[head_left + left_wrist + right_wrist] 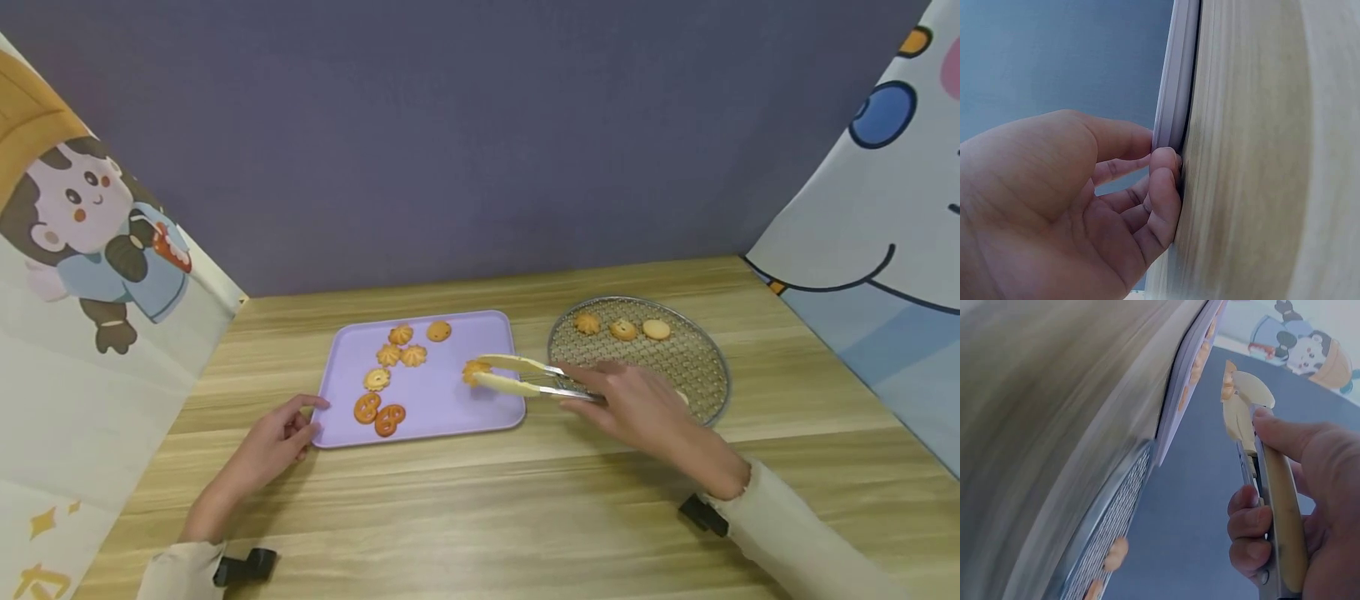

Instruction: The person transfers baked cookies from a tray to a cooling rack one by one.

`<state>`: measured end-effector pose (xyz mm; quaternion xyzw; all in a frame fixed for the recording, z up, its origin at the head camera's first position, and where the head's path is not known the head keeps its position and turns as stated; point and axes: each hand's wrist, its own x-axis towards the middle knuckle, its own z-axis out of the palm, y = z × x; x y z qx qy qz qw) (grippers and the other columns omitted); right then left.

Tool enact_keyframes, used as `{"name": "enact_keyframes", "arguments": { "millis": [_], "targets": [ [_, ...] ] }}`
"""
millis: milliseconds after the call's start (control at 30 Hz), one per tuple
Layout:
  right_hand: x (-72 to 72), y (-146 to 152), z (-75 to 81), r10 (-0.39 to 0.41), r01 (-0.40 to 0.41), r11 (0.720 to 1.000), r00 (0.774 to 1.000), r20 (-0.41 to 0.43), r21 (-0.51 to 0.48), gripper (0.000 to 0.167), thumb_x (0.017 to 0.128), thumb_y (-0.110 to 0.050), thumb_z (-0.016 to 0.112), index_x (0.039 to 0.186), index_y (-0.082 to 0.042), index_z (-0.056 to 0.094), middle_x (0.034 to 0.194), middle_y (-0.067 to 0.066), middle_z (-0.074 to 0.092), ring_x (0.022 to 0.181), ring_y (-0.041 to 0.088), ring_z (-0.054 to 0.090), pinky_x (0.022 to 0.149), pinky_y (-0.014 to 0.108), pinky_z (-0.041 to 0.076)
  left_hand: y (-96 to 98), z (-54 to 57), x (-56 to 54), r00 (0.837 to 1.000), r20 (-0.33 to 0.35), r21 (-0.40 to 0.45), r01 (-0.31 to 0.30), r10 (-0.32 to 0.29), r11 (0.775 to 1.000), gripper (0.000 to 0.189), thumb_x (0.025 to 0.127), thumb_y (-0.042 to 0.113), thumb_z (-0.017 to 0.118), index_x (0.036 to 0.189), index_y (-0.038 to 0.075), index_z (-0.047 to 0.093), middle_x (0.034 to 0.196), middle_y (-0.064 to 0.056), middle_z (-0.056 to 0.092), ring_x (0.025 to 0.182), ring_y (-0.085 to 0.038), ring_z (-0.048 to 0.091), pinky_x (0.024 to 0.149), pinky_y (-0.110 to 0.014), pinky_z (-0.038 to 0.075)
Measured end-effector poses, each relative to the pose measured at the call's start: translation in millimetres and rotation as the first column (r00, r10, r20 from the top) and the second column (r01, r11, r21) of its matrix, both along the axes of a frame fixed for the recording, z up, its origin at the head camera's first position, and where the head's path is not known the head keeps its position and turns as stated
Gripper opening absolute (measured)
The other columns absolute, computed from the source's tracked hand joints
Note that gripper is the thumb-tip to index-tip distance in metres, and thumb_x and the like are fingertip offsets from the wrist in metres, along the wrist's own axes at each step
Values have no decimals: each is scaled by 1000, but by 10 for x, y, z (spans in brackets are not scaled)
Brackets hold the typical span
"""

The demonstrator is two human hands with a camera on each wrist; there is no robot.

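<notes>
My right hand grips a pair of tongs with pale yellow tips and metal arms. Between the tips is a ridged, flower-shaped cookie, held above the right part of a lilac tray; the right wrist view shows it apart from the tray. At the tray's near left corner, my left hand pinches the rim, thumb on top and curled fingers against the side, as the left wrist view shows. On the tray lie two pretzels, a ring-like cookie, three flower-shaped cookies and a round cookie.
A round wire-mesh rack stands to the right, partly under my right hand. Three cookies sit along its back: one flower-shaped, one dotted, one plain oval. Another pale cookie is mostly hidden by the hand. A dark partition rises behind the wooden table.
</notes>
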<state>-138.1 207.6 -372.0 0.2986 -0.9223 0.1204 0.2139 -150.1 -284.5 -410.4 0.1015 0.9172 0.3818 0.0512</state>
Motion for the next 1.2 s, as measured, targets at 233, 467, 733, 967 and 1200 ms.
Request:
{"name": "enact_keyframes", "arguments": {
  "millis": [233, 467, 733, 967, 1200],
  "targets": [
    [113, 247, -18, -70, 70, 997, 998, 0, -39, 48, 83, -38, 79, 126, -17, 70, 71, -4, 65, 49, -2, 36, 42, 21, 31, 2, -7, -7, 1000, -14, 1, 6, -6, 1000, 30, 98, 1, 57, 128, 2, 56, 76, -8, 57, 59, -13, 54, 49, -25, 47],
    [135, 433, -107, -89, 88, 993, 996, -7, -81, 47, 83, -34, 80, 124, -14, 71, 79, 1, 70, 50, -1, 35, 45, 20, 31, -16, -35, 3, 1000, -25, 13, 6, -6, 1000, 30, 97, -2, 58, 127, 1, 57, 76, -8, 57, 57, -12, 54, 47, -25, 47],
    [77, 637, -148, -150, 152, 987, 988, 27, -58, 47, 86, -33, 78, 127, -12, 69, 61, -10, 48, 46, 0, 29, 45, 23, 30, 3, -19, -1, 1000, -9, 16, 8, -8, 1000, 30, 98, 1, 57, 128, 2, 57, 77, -8, 56, 58, -13, 54, 48, -25, 47],
    [26, 790, -189, -218, 223, 974, 970, 108, -41, 51, 87, -35, 77, 130, -9, 66, 50, -13, 35, 43, 2, 27, 43, 24, 28, 2, -14, 0, 1000, -11, 3, 15, -15, 1000, 30, 99, 2, 56, 129, 2, 56, 78, -8, 56, 59, -12, 53, 49, -25, 48],
    [-2, 870, -199, -266, 272, 962, 955, 131, -30, 52, 87, -39, 76, 129, -11, 67, 50, -10, 38, 42, 6, 31, 40, 27, 29, 15, -6, 17, 999, -33, 9, 23, -23, 1000, 30, 98, 1, 57, 128, 0, 56, 76, -8, 56, 57, -12, 53, 47, -25, 46]
  ]
}}
